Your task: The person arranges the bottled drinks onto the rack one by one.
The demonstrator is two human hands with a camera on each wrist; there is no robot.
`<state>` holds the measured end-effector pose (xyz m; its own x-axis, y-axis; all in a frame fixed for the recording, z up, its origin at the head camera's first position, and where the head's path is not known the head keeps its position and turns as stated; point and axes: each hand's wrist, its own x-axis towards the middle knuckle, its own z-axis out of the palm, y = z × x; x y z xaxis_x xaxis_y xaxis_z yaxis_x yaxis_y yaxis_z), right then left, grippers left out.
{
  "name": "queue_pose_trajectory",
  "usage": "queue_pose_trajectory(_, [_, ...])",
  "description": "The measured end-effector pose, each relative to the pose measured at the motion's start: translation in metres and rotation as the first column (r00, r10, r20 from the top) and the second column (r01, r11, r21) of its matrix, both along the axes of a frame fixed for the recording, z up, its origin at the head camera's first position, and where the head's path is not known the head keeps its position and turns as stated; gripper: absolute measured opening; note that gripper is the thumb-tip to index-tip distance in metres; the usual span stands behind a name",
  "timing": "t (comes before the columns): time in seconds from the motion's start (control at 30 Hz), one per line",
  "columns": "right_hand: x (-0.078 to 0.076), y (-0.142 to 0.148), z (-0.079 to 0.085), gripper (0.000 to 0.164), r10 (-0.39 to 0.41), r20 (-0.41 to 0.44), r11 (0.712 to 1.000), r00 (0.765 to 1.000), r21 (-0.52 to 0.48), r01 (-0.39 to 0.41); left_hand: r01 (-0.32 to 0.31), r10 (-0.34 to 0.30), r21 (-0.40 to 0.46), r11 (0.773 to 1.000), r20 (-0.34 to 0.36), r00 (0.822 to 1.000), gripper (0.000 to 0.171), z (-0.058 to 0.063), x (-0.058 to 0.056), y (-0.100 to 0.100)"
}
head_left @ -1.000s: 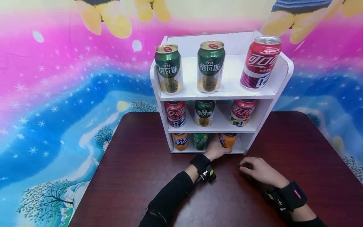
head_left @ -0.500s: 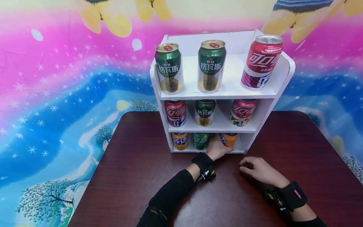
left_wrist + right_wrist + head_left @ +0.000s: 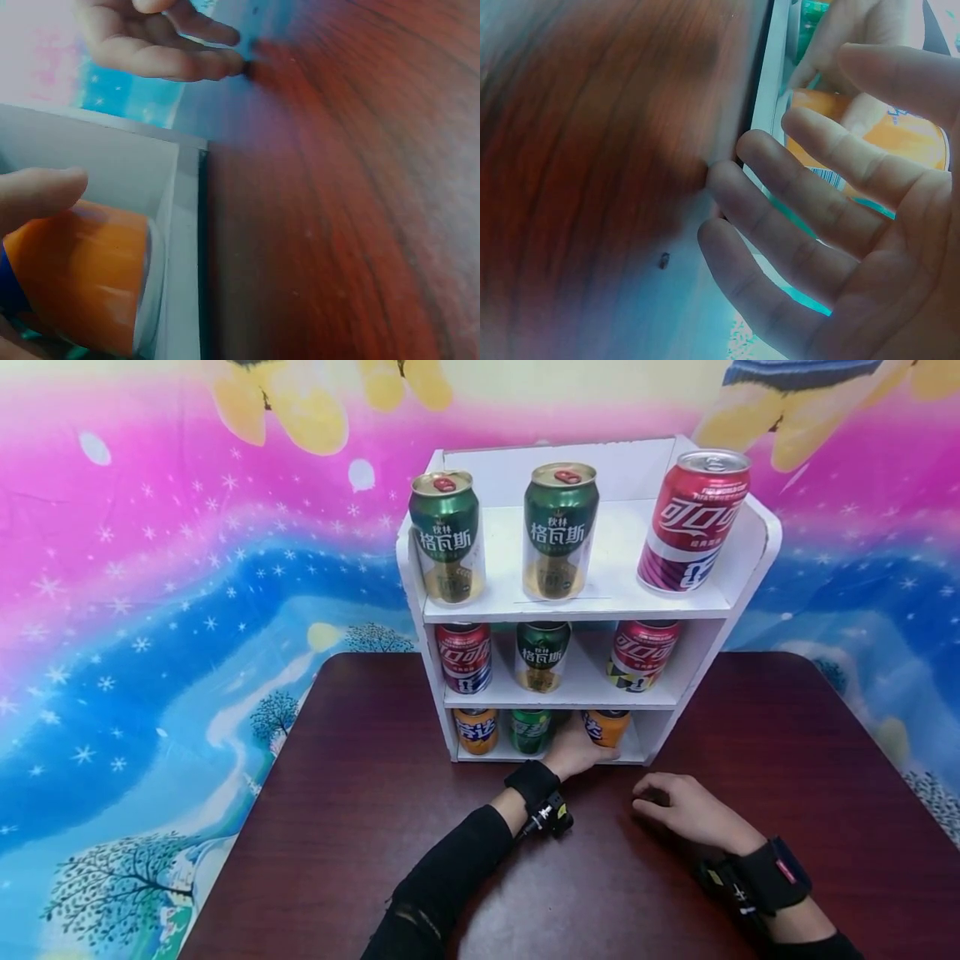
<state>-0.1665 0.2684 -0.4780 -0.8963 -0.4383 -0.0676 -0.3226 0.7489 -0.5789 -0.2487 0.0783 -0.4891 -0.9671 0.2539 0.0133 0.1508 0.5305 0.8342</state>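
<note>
My left hand [image 3: 576, 748] reaches into the bottom level of a white shelf [image 3: 558, 702] and grips an orange soda can [image 3: 609, 728] at the right end of that level. In the left wrist view its thumb [image 3: 45, 195] lies along the side of the orange can [image 3: 90, 277], whose far side is hidden. Just left of this hand stands a green can [image 3: 529, 732], with another orange can [image 3: 476, 731] beyond it. My right hand [image 3: 693, 810] rests on the table in front of the shelf's right corner, its fingers [image 3: 810, 202] loosely bent and holding nothing.
Two green-and-gold cans, left [image 3: 447, 539] and middle [image 3: 559, 532], and a red cola can [image 3: 693, 522] stand on the top level. Between two red cans, left [image 3: 463, 658] and right [image 3: 643, 656], is a green-and-gold can [image 3: 542, 657] on the middle level. The dark table [image 3: 360, 777] meets a printed backdrop.
The left hand and the orange can in it have shifted very slightly to the right. My right hand stays where it was, and the other cans keep their places.
</note>
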Motion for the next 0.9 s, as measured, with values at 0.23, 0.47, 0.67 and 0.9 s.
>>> queue_pose_trajectory(0.23, [-0.0004,0.0007,-0.0025,0.019,0.004,-0.011,1.000,1.000,0.004,-0.004,0.038,-0.039,0.063,0.997,0.020,0.999,0.073,0.0002,-0.0031,-0.0011])
queue_pose_trajectory(0.47, [-0.0005,0.0014,-0.0028,0.022,0.007,-0.011,1.000,1.000,-0.003,-0.007,0.028,-0.028,0.045,0.999,-0.005,1.000,0.074,-0.0001,-0.0042,-0.0004])
queue_pose_trajectory(0.67, [-0.0009,0.0013,-0.0024,0.019,0.006,-0.009,1.000,1.000,-0.002,-0.006,-0.013,0.013,0.007,1.000,-0.052,0.999,0.077,0.0039,0.0015,0.0028])
queue_pose_trajectory(0.9, [-0.0005,0.0007,-0.0021,0.020,-0.004,0.003,1.000,1.000,-0.003,0.004,-0.017,0.019,0.026,1.000,-0.083,0.996,0.083,0.0017,0.0032,0.0052])
